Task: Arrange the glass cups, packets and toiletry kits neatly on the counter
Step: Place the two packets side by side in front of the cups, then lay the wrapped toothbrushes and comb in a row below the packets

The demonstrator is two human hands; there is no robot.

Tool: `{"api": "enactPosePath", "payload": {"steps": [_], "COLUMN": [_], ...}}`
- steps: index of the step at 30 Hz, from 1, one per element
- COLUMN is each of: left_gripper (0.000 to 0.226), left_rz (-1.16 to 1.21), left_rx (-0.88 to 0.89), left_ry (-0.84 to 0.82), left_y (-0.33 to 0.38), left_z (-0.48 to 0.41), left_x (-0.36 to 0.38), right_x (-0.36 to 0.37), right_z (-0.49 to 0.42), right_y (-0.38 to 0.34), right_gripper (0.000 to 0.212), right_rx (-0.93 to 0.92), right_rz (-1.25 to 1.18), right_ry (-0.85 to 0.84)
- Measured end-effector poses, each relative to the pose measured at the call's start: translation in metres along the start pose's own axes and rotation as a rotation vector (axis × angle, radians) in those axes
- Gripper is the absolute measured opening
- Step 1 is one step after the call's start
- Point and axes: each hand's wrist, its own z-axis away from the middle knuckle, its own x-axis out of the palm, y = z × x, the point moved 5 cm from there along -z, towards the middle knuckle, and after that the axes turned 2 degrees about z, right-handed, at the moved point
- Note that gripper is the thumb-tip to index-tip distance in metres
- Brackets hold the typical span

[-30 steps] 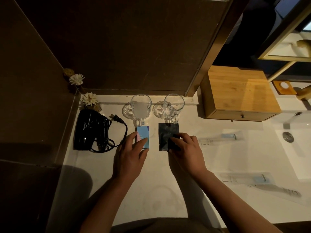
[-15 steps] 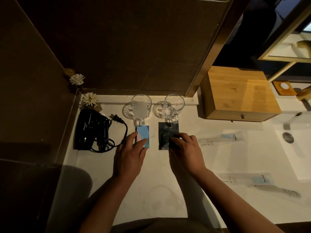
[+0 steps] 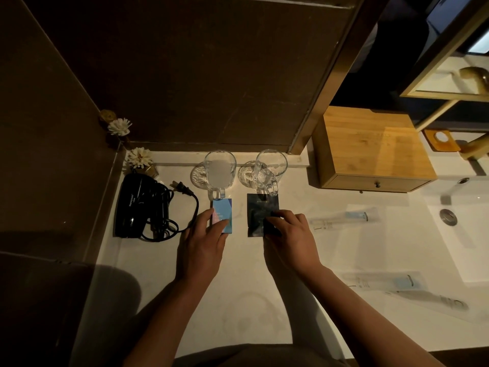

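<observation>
Two glass cups stand side by side at the back of the white counter (image 3: 238, 282): the left cup (image 3: 220, 170) and the right cup (image 3: 270, 169), each on a glass coaster. A blue packet (image 3: 222, 211) lies flat in front of the left cup, with my left hand (image 3: 203, 242) gripping its near end between thumb and fingers. In front of the right cup lies a black packet (image 3: 260, 210); my right hand (image 3: 289, 234) presses its near right corner. Two clear-wrapped toiletry kits lie to the right, one further back (image 3: 341, 219) and one nearer (image 3: 381, 280).
A black hair dryer (image 3: 140, 205) with coiled cord lies at the left. White flowers (image 3: 139, 158) stand in the back left corner. A wooden drawer box (image 3: 370, 152) sits at the back right. The sink basin (image 3: 455, 234) lies at the far right.
</observation>
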Motion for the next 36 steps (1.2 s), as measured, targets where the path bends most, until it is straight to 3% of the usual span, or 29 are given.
{"api": "enactPosePath", "payload": {"steps": [9,13,20,24,27,32,36], "left_gripper": [0.055,0.049,0.031,0.031,0.038,0.057,0.044], "left_rz": [0.059,0.09,0.155,0.25,0.296,-0.063,-0.235], "left_rx": [-0.048,-0.042,0.164,0.282,0.345,0.339,0.342], "left_ry": [-0.016,-0.006,-0.235,-0.335,-0.333,-0.326,-0.332], "left_y": [0.0,0.009,0.071,0.129,0.184,0.24,0.244], "left_z": [0.007,0.031,0.061,0.044,0.009,-0.042,-0.051], "left_x": [-0.007,-0.017,0.008,0.038,0.06,0.089,0.098], "right_x": [-0.013,-0.035,-0.066,-0.088,-0.104,-0.114,-0.111], "right_z": [0.004,0.029,0.119,0.16,0.171,0.162,0.147], "right_y": [0.003,0.013,0.076,0.136,0.173,0.214,0.227], "right_gripper": [0.041,0.035,0.025,0.029,0.036,0.047,0.053], "right_rx": [0.023,0.034,0.308,0.484,0.507,0.388,0.285], "right_rz": [-0.09,-0.135,-0.192,-0.143,-0.049,0.062,0.092], "right_ry": [0.004,0.061,0.135,0.163,0.119,-0.002,-0.094]}}
